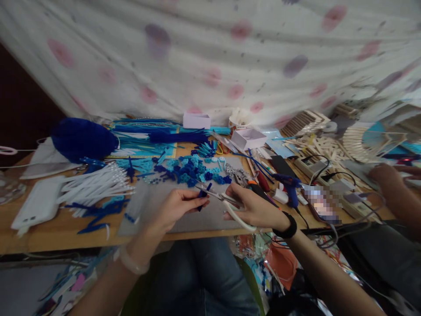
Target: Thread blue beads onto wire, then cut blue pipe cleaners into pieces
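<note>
Between the thumb and fingers of my left hand (184,202) is a short dark blue fuzzy stem (205,195), which looks like pipe cleaner. My right hand (251,205) grips white-handled scissors (238,216), their blades pointing left and meeting the stem. Whether the blades have cut into it I cannot tell. Just beyond my hands lies a pile of small blue curled flower shapes (190,169) in light and dark shades. A grey mat (194,224) lies under my hands.
White stems (95,186) and a white power bank (39,204) lie at left, near a dark blue bundle (82,139). Right of me are a blue glue gun (291,186), a phone (320,204) and a power strip (342,195). Another person's hand (391,184) is at far right.
</note>
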Available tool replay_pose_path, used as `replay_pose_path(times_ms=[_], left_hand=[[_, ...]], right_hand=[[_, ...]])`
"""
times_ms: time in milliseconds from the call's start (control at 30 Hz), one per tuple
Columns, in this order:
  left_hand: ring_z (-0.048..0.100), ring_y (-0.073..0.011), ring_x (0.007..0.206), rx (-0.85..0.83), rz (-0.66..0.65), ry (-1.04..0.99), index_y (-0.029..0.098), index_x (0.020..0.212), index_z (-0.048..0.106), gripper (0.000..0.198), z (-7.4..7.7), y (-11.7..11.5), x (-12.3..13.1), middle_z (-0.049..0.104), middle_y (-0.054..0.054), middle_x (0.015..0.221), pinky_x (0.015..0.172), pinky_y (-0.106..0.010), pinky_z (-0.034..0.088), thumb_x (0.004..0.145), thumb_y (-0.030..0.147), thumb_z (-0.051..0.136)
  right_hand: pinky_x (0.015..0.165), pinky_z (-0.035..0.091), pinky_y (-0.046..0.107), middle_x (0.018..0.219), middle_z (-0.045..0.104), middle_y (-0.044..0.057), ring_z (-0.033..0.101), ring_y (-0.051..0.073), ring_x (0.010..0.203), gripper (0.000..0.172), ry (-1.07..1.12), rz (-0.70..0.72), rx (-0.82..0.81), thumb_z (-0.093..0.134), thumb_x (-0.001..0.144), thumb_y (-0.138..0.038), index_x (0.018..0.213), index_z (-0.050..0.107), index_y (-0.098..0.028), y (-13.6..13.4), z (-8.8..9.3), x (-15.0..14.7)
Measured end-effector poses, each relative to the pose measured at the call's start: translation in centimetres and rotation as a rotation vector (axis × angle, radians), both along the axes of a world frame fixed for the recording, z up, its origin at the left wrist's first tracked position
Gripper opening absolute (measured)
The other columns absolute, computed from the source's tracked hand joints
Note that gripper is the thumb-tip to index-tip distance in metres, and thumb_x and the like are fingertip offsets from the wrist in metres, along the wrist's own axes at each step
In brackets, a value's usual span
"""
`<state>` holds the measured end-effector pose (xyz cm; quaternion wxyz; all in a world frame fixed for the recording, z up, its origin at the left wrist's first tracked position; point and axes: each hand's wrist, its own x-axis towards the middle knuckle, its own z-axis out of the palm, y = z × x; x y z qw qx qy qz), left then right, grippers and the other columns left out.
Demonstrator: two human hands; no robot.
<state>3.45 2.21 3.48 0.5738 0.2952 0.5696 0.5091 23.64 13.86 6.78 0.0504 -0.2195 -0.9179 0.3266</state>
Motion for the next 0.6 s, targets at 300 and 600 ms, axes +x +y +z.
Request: replay_pose_path(times_ms=[300, 600], left_hand=[[0.058, -0.0141, 0.069, 0.001, -0.019, 0.083, 0.020, 0.071, 0.079, 0.022, 0.38, 0.12, 0.22, 0.072, -0.002, 0.069, 0.066, -0.024, 0.042, 0.058, 0.037, 0.083], [0.057, -0.0151, 0.067, 0.003, -0.043, 0.153, 0.018, 0.073, 0.079, 0.024, 0.11, 0.14, -0.10, 0.072, -0.003, 0.069, 0.063, -0.025, 0.039, 0.059, 0.038, 0.079]], right_hand=[[0.052, 0.031, 0.024, 0.069, 0.042, -0.006, 0.038, 0.011, 0.058, 0.039, -0.028, -0.003, -0.033, 0.070, 0.079, -0.049, 0.083, 0.043, -0.021, -0.06, 0.06, 0.07], [0.055, 0.031, 0.025, 0.068, 0.041, -0.006, 0.038, 0.011, 0.059, 0.040, -0.009, -0.033, -0.034, 0.065, 0.082, -0.053, 0.079, 0.040, -0.022, -0.38, -0.52, 0.12]])
